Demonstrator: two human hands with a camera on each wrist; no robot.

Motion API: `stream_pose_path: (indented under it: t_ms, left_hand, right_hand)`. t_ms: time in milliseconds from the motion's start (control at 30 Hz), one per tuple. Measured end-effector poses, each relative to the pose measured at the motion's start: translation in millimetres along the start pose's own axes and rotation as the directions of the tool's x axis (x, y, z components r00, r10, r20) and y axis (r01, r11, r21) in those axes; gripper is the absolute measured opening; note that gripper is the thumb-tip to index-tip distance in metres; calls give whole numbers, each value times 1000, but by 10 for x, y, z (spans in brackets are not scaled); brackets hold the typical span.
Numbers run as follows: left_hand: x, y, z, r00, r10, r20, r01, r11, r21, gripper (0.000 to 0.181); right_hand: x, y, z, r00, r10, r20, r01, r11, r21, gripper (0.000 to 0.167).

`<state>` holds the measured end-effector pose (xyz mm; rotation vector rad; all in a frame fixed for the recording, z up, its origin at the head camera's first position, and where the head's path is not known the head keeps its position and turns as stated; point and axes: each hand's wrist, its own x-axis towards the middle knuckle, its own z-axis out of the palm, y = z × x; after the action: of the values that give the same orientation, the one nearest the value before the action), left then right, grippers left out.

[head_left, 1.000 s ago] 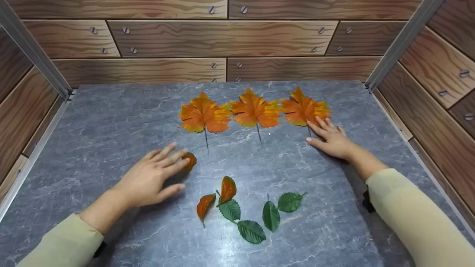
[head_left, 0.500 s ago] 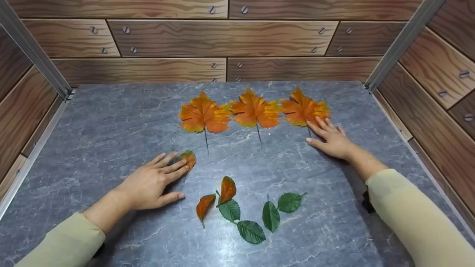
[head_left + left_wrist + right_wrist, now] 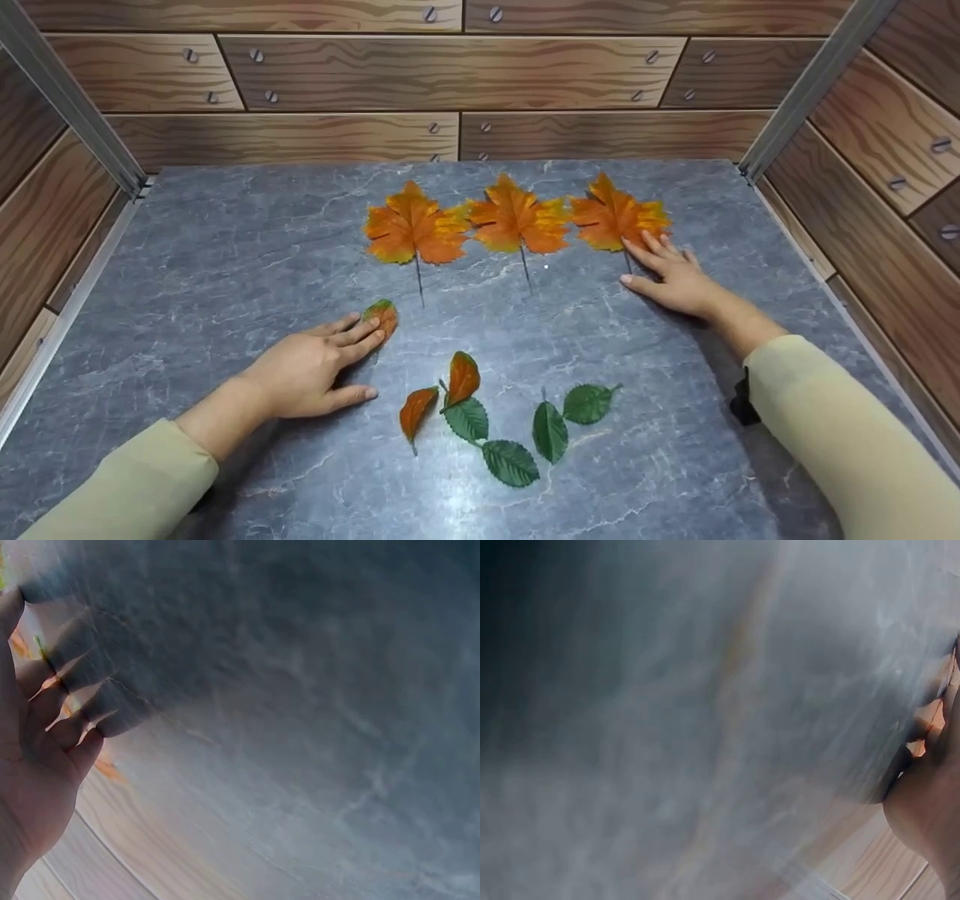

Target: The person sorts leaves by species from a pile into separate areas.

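Three orange artificial maple leaves lie in a row across the back of the table: a left one [image 3: 412,225], a middle one [image 3: 514,219] and a right one [image 3: 611,214]. My right hand [image 3: 671,279] rests with extended fingers on the lower edge of the right maple leaf, its thumb beside the stem. Toward the left, my left hand [image 3: 304,371] lies palm down, fingertips touching a small orange-green leaf [image 3: 385,315]. The left wrist view shows the left hand [image 3: 41,772] from the palm side, fingers extended. At the right wrist view's edge, the right hand [image 3: 930,780] is partly cut off.
Nearer the front lie two curled orange-brown leaves [image 3: 464,377] and several green serrated leaves [image 3: 511,463], some touching. The grey marbled tabletop [image 3: 225,262] is bordered by wood-patterned panels [image 3: 450,71] and metal posts [image 3: 806,82].
My left hand has lowered and drawn back slightly, its fingers settling on the small orange-green leaf. The right hand keeps its place on the maple leaf. The head view has tilted slightly.
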<state>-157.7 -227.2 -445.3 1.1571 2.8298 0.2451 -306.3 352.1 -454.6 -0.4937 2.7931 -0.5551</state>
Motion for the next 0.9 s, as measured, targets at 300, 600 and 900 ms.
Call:
stream_pose_path:
  t_ms: [300,600,900]
  left_hand:
    - [2,-5,-6,1000,7,4,-7,1000,3,81]
    - [12,-11,-9,1000,7,4,-7,1000,20,82]
    - [0,-4,4,1000,3,-2,-3,1000,13,81]
  right_hand:
    - [-62,-23,-70,993,-30,-113,39,996,78,81]
    - [-125,-410,-243,965,-80,-249,122,980,156,74]
    - [-91,-1179,-78,944,-263,-198,322,860,396,60]
